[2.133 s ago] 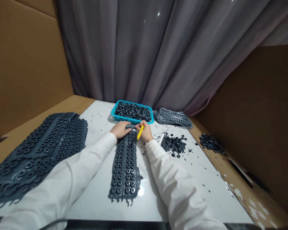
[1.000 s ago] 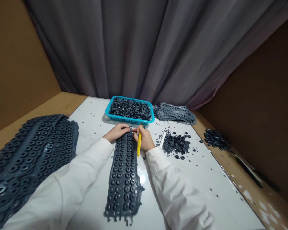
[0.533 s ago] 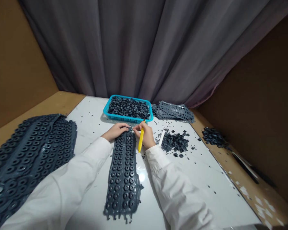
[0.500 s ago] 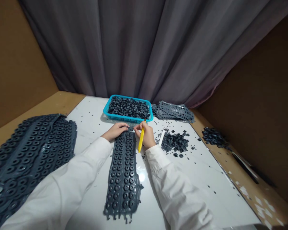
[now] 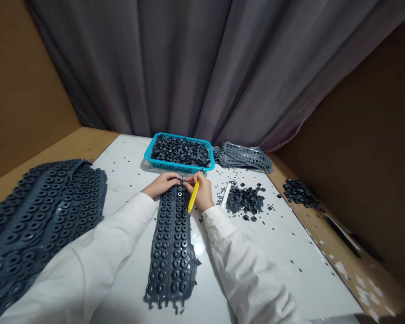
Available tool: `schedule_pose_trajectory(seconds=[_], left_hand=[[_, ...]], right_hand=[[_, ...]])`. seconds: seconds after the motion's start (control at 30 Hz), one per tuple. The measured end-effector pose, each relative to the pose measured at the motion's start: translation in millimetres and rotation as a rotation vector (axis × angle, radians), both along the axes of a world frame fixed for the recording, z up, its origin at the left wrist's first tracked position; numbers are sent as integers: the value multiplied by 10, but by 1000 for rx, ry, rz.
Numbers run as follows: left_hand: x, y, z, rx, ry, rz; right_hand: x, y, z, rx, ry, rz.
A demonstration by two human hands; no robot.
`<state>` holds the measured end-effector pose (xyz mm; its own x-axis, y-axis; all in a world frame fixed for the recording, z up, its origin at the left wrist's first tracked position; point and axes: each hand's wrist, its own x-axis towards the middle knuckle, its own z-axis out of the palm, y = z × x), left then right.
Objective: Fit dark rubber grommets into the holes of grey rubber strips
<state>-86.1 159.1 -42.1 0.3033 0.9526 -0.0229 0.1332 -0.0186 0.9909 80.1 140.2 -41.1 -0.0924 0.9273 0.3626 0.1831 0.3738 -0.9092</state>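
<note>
Pinching strip end | left hand closing on far end of grey rubber washer strip | right hand gripping yellow pen-shaped tool, fingertips meeting left's | strip lying flat mid-white tabletop, just below blue plastic basket | keeping strip steady, working close

The right hand hides part of the yellow tool.

Room right of the hands toward the loose gray pile, blue basket directly ahead.
</note>
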Motion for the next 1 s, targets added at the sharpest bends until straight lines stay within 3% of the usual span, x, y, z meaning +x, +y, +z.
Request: schedule_pose_trajectory(seconds=[0.37, 1.0], left_hand=[[8, 1, -4, 16, 34, 47], [22, -26, 69, 20, 93, 31]], right_hand=[[27, -21, 57, 95, -179, -63], [87, 25, 104, 152, -268, -103]])
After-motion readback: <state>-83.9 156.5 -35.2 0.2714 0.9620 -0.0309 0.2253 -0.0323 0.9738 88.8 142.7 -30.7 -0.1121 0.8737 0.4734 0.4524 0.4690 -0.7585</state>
